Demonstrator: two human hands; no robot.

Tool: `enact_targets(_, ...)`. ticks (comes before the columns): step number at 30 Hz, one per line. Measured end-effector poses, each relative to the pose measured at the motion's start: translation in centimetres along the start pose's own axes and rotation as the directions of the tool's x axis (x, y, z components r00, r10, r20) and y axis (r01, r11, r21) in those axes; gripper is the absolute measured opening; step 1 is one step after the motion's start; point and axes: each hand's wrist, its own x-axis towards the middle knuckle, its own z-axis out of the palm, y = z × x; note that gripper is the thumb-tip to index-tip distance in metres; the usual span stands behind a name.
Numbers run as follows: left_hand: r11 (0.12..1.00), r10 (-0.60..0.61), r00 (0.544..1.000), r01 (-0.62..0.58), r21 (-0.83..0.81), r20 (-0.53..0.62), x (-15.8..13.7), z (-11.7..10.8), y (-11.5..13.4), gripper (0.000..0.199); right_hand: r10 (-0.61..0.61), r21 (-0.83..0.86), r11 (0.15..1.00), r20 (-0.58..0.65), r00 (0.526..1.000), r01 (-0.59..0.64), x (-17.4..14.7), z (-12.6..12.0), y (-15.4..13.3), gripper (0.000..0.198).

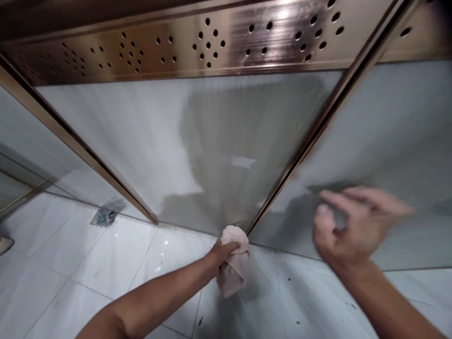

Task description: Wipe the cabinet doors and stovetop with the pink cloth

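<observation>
Two hands on my feed: the left hand (223, 253) pinches a pink cloth (233, 280), thumb on top and fingers mostly hidden, with the cloth bunched at the foot of the right trim (294, 162), where the panel (116, 132) meets the tile floor (88, 268). Right hand (355, 223) is loosely spread and a bit blurred, thumb and forefinger curled toward each other, in front of the next panel (413, 155); I can't tell whether it touches. I also have a holed metal strip (233, 44) above the panels and a plastic bag (107, 214) on the floor near the left trim (83, 153).
</observation>
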Motion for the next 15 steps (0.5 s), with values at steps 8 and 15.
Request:
enact_targets(8,0.996,0.08,0.994,-0.082,0.023,0.078,-4.7,-2.7,4.1,0.073,0.211,0.351,0.043,0.912,0.351,-0.936,-15.2,6.4,-12.0,0.087)
enact_targets(15,0.984,0.096,0.981,-0.12,0.132,0.17,-7.1,-3.3,4.4,0.064,0.467,0.327,-0.598,0.884,0.013,-0.732,-19.5,9.4,-16.7,0.073)
